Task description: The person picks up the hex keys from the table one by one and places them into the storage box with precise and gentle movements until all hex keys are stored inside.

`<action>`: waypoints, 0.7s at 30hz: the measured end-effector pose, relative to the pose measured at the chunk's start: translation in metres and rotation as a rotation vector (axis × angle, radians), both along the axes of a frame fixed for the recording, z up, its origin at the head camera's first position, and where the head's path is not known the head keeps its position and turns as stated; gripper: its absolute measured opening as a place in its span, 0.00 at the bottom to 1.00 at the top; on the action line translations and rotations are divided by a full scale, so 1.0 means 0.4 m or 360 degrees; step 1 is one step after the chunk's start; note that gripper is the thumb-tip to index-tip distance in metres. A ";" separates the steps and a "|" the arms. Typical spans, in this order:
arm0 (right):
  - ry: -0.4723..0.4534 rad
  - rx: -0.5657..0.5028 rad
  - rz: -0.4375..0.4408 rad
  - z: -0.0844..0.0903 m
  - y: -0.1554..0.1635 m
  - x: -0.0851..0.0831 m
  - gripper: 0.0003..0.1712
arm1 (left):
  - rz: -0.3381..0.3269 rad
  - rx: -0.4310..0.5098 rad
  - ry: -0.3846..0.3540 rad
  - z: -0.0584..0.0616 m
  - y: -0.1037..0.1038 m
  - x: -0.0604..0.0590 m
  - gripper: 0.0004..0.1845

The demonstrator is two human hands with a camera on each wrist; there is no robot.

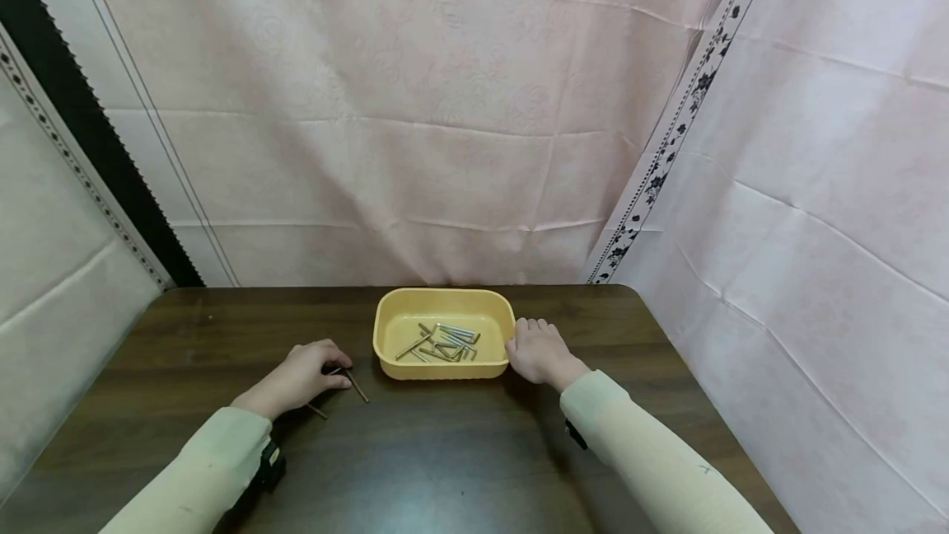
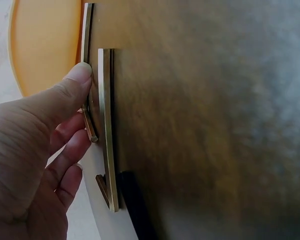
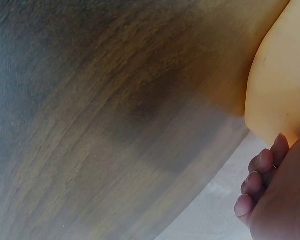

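Here the left hand [image 1: 300, 377] lies on the dark table [image 1: 445, 452], thumb and fingers pinching a thin metal pin [image 2: 86, 95] off the wood, with a second pin [image 2: 107, 130] just beside it. To the right, the yellow tray [image 1: 443, 371] already holds a heap of pins [image 1: 443, 342]. The right hand [image 1: 539, 350] rests curled against the tray's right rim, holding nothing. The pinch should probably close near the pin's middle, so it lifts level.
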State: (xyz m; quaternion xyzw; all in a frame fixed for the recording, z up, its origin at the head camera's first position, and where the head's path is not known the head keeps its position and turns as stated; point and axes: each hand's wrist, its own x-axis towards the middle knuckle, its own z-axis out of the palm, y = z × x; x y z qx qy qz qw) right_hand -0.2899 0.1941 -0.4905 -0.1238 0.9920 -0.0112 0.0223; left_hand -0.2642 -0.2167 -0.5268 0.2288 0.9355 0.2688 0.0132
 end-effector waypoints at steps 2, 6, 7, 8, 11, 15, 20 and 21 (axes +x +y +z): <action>-0.0002 -0.0009 0.0001 0.000 0.001 -0.001 0.16 | -0.0003 -0.0003 -0.0008 0.004 -0.002 0.004 0.12; -0.0007 -0.0020 -0.0001 0.001 0.002 -0.002 0.16 | -0.0002 -0.0006 -0.0019 0.010 -0.006 0.014 0.07; -0.0010 -0.0027 0.0000 0.000 0.003 -0.002 0.16 | -0.0008 -0.0005 -0.0018 0.012 -0.007 0.017 0.06; -0.0010 -0.0025 -0.0002 0.000 0.004 -0.002 0.16 | -0.0012 -0.0006 -0.0012 0.013 -0.007 0.018 0.06; 0.0000 -0.0026 -0.0003 0.000 0.004 -0.002 0.16 | -0.0014 -0.0016 -0.0014 0.016 -0.005 0.024 0.06; 0.0004 -0.0027 0.0004 0.000 0.003 -0.001 0.16 | -0.0032 -0.0070 0.0000 0.015 -0.002 0.031 0.08; -0.0002 -0.0034 0.0014 -0.002 0.003 0.001 0.16 | -0.0063 -0.0128 0.0004 0.018 0.005 0.041 0.09; -0.0001 -0.0037 0.0013 -0.002 0.003 0.001 0.16 | -0.0073 -0.0137 0.0006 0.020 0.006 0.042 0.09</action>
